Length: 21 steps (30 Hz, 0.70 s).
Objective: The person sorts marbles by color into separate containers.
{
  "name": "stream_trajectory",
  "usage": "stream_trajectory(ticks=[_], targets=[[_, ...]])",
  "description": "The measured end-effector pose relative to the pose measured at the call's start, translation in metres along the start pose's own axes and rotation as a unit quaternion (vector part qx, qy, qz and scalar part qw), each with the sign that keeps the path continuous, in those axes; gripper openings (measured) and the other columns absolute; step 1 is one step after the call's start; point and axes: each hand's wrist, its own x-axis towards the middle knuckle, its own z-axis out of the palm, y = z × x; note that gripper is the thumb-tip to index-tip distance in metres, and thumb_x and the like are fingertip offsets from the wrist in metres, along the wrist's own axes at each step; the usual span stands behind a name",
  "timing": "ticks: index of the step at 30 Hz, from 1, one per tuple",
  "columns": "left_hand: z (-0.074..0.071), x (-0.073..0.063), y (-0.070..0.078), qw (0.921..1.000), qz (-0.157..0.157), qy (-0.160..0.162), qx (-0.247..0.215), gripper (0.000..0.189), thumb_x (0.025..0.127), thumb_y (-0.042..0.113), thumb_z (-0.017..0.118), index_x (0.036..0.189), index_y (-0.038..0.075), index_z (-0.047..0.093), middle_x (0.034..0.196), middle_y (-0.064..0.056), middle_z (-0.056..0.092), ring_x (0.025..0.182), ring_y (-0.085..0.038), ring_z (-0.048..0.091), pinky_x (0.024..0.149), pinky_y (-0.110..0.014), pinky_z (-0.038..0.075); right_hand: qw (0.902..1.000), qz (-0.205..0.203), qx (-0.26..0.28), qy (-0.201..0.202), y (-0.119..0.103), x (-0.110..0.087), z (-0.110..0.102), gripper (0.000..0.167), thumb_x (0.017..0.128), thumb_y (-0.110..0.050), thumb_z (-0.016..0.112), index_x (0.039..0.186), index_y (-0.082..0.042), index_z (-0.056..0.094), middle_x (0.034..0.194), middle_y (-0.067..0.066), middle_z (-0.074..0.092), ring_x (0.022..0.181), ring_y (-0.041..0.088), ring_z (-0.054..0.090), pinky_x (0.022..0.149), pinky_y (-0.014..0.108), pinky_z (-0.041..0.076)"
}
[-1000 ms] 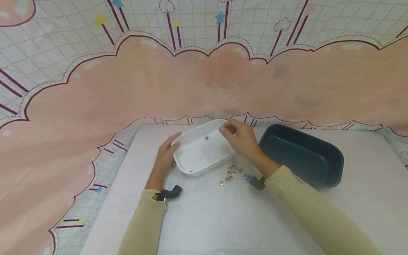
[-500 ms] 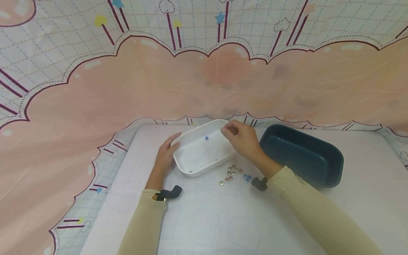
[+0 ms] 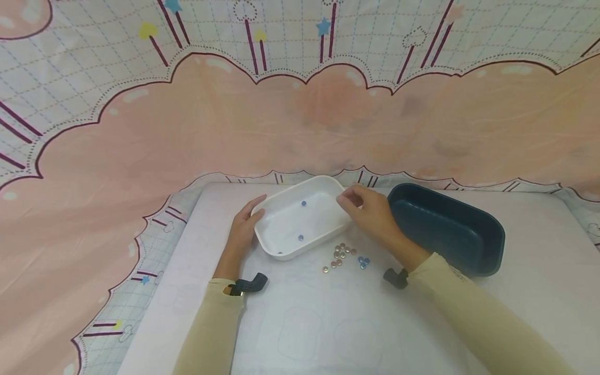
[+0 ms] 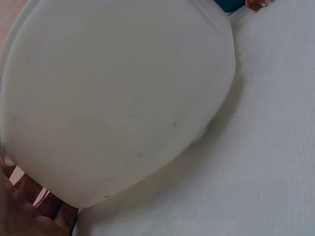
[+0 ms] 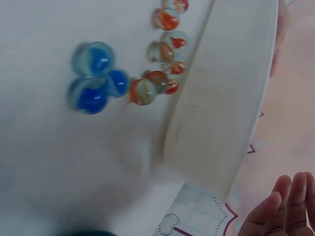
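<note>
My left hand (image 3: 242,224) grips the left end of a white rectangular tray (image 3: 262,237), its thumb over the rim. In the left wrist view, fingers (image 4: 37,206) show beneath the pale tray wall (image 4: 113,108). Inside the tray lie a blue marble (image 3: 303,203) towards the back, another marble (image 3: 301,238) near the front wall, and a third (image 3: 280,252) in the front-left corner. At the tray's right end hovers my right hand (image 3: 370,211), with nothing visible in its fingers. The right wrist view shows those fingers (image 5: 297,201) loosely extended beside the tray's outer wall.
Several orange-swirled marbles (image 5: 142,92) lie on the white table (image 3: 300,323) in front of the tray. Three blue marbles (image 5: 92,97) sit in a cluster to their right. A dark blue-green tray (image 3: 494,229) stands at the right. A patterned cloth (image 3: 328,125) hangs behind.
My right hand has drawn back rightwards from over the white tray to its right end. A marble now shows near the tray's front wall. The left hand has stayed in place.
</note>
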Motion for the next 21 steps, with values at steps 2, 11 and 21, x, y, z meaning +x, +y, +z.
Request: stream_trajectory(ticks=[2, 11, 21], targets=[[0.0, 0.0, 0.0, 1.0, -0.001, 0.0, -0.001, 0.042, 0.106, 0.03, 0.052, 0.148, 0.031, 0.053, 0.158, 0.009, 0.046, 0.149, -0.015, 0.041, 0.121, -0.039, 0.036, 1.0, 0.002, -0.003, -0.004, 0.002, -0.003, -0.002, 0.029, 0.101, -0.041, 0.063, 0.116, -0.017, 0.069, 0.109, 0.004, 0.074, 0.103, 0.023, 0.067, 0.086, 0.042, 0.058], [-0.001, 0.0, -0.001, 1.0, -0.003, 0.0, -0.002, 0.042, 0.106, 0.03, 0.052, 0.148, 0.032, 0.053, 0.159, 0.009, 0.046, 0.149, -0.015, 0.041, 0.122, -0.039, 0.036, 0.9992, 0.025, -0.014, -0.03, 0.013, -0.016, -0.008, 0.029, 0.1, -0.04, 0.064, 0.118, -0.017, 0.07, 0.11, 0.004, 0.074, 0.103, 0.023, 0.067, 0.086, 0.042, 0.058], [0.0, 0.001, -0.002, 1.0, -0.003, 0.004, 0.003, 0.042, 0.105, 0.03, 0.052, 0.147, 0.032, 0.054, 0.159, 0.01, 0.046, 0.15, -0.014, 0.039, 0.122, -0.039, 0.034, 0.998, 0.021, -0.031, -0.051, 0.024, -0.033, -0.013, 0.025, 0.1, -0.035, 0.066, 0.116, -0.017, 0.072, 0.108, 0.005, 0.075, 0.102, 0.023, 0.068, 0.082, 0.04, 0.059]])
